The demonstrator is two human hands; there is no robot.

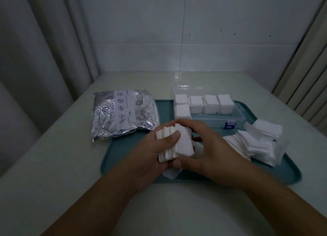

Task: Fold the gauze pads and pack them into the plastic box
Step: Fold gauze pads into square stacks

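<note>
My left hand (152,157) grips a stack of folded white gauze pads (184,143) above the teal tray (123,157), thumb pressed on top. My right hand (210,147) cups the same stack from the right and below. The clear plastic box (237,118) stands open at the tray's far side, with several stacks of folded pads in its compartments (210,103). A loose pile of unfolded gauze pads (254,143) lies on the tray's right part. One pad (172,173) lies on the tray under my hands.
A silver printed foil bag (122,113) lies at the tray's left edge, partly on the pale table (53,156). The box's clear lid (191,89) stands behind it. A wall is at the back, curtains at both sides.
</note>
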